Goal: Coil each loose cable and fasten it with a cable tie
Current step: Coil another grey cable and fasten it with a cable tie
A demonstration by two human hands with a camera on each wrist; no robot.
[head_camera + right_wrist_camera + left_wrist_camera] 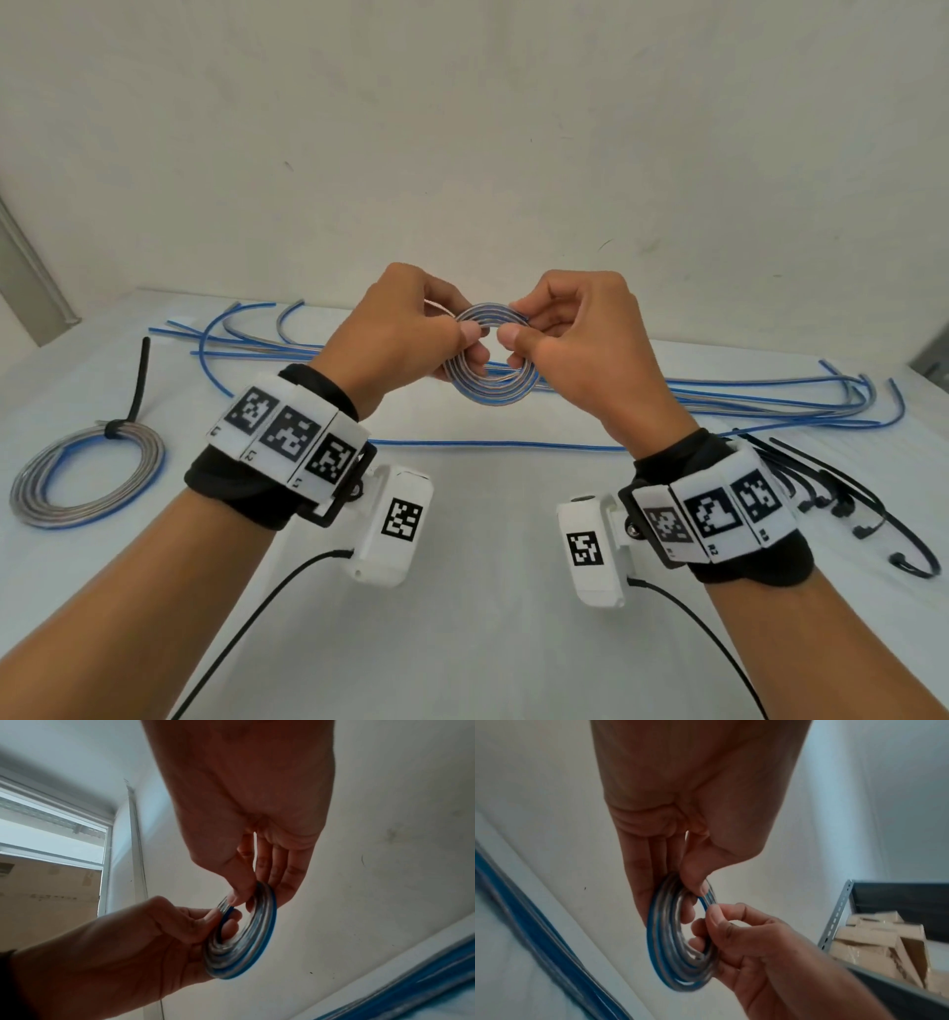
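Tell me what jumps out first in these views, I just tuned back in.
Dead centre, above the table, the left hand and right hand pinch a small blue-and-silver coil between them, no tie on it yet. At far left lies a tied coil, already fastened with a black tie. Behind the hands the loose cables sprawl across the table, and spare ties lie at far right.
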